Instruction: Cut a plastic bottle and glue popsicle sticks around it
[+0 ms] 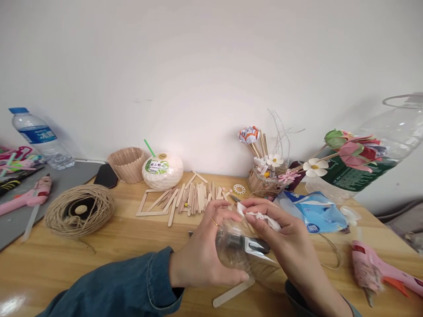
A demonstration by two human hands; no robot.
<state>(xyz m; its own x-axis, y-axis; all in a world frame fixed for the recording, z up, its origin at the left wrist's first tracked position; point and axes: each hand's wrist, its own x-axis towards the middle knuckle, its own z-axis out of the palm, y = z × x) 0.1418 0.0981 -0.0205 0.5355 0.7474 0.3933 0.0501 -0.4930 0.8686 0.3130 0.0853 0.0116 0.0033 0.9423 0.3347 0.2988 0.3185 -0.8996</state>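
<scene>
My left hand [201, 257] curls around a clear plastic piece [229, 253] that looks like part of a cut bottle, thumb below and fingers above. Pinched in my right hand [291, 237] is a crumpled white tissue [266, 219], close to the plastic's upper edge. Behind and partly through the plastic, a black and silver tool [257, 246], perhaps a utility knife, shows on the wooden table. A single craft stick [234, 292] lies just below my left thumb.
Craft sticks [198, 198] lie piled behind my hands. Left are a twine roll [81, 209], a pink glue gun [36, 193] and a water bottle [39, 136]. Right are a blue tissue pack [319, 211], another pink glue gun [370, 266], paper flowers [355, 152] and a large bottle [390, 136].
</scene>
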